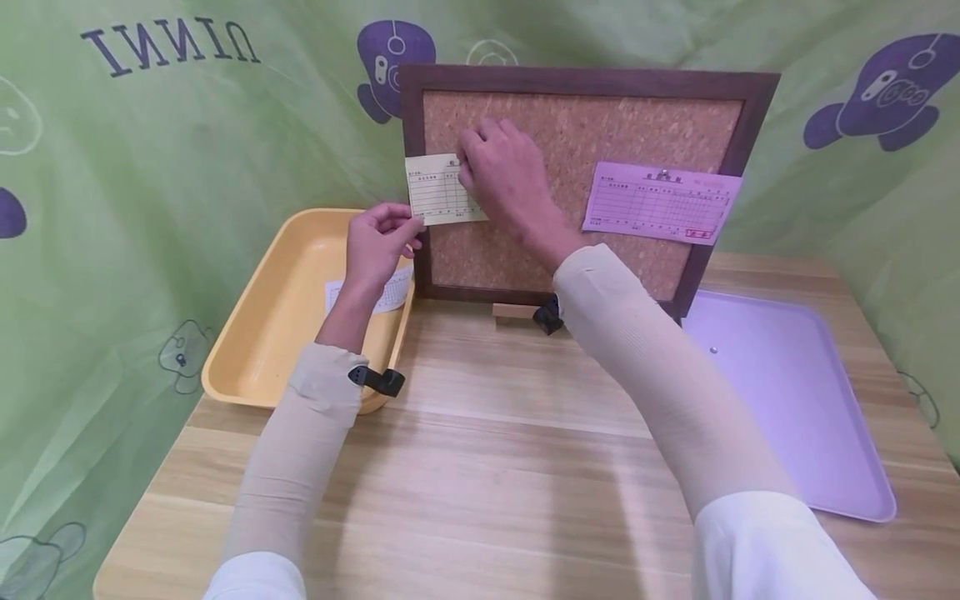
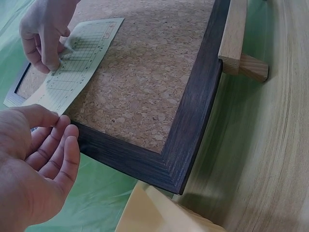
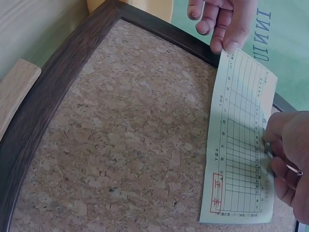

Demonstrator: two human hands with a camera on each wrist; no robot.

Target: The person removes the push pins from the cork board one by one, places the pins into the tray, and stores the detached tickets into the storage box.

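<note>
A pale yellow receipt slip (image 3: 239, 140) lies across the left part of a framed cork board (image 1: 510, 258). My left hand (image 1: 378, 246) pinches the slip's lower left corner between thumb and fingertips, at the board's left frame. The right hand (image 1: 510, 171) has curled fingers at the slip's upper edge and covers its right part in the head view. Between those fingers, the right wrist view shows a small shiny metal piece (image 3: 293, 170), mostly hidden. A pink receipt slip (image 1: 660, 204) hangs on the board's right side, with a silver thumbtack (image 1: 664, 173) at its top.
To the left, a yellow plastic bin (image 1: 255, 333) holds a white printed slip (image 1: 393, 292). At right lies a purple tray (image 1: 795, 400) with one small metal tack (image 1: 713, 350) on it. A wooden stand foot (image 1: 513, 312) shows under the board.
</note>
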